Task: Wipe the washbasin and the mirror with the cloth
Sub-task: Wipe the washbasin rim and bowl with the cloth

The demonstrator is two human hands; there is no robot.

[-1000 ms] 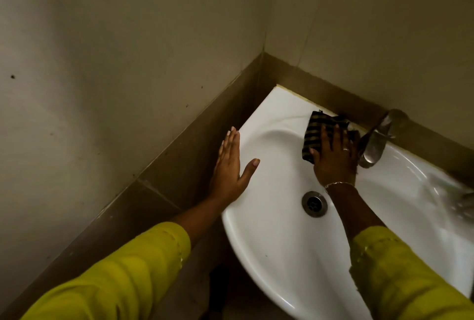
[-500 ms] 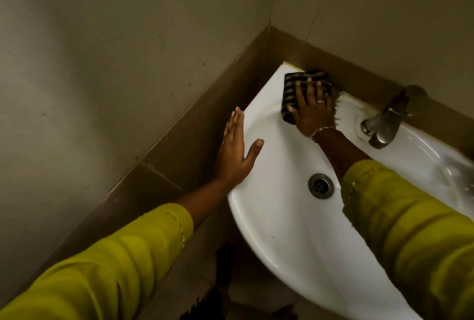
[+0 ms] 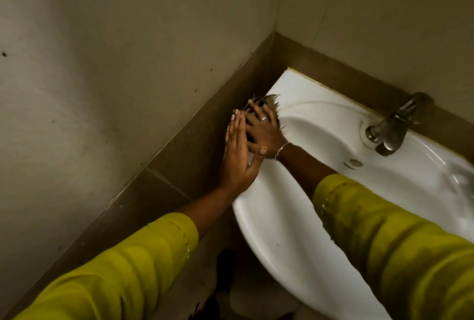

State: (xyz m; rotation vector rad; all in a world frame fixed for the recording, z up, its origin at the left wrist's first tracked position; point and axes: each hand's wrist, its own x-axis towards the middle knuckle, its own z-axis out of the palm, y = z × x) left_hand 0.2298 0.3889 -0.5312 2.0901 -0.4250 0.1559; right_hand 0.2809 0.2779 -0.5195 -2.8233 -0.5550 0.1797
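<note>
A big grey wall (image 3: 102, 76) fills the left side, with a brown band of tiles (image 3: 179, 155) running along its bottom. The white washbasin (image 3: 307, 145) sits in the corner where that wall meets the back wall, and it is the thing to look from. Two arms in yellow sleeves (image 3: 384, 237) reach in from below.

At the back of the washbasin, on its flat ledge, stands a grey metal tap (image 3: 392, 129). Just in front of the tap is a small overflow hole (image 3: 355, 163) in the bowl.

The left hand (image 3: 238, 155) is at the left rim of the washbasin. It is flat, with the fingers straight and pressed together and the thumb stuck out. It holds nothing.

The right hand (image 3: 261, 129) is just beside it, touching it, also on the left rim. Its fingers are spread wide and press down on the cloth (image 3: 269, 101). The cloth is dark and mostly hidden under the hand. Only its frayed edge pokes out, near the back left corner of the washbasin. A ring (image 3: 264, 118) is on one finger, and a thin bracelet (image 3: 280, 150) is on the wrist.
</note>
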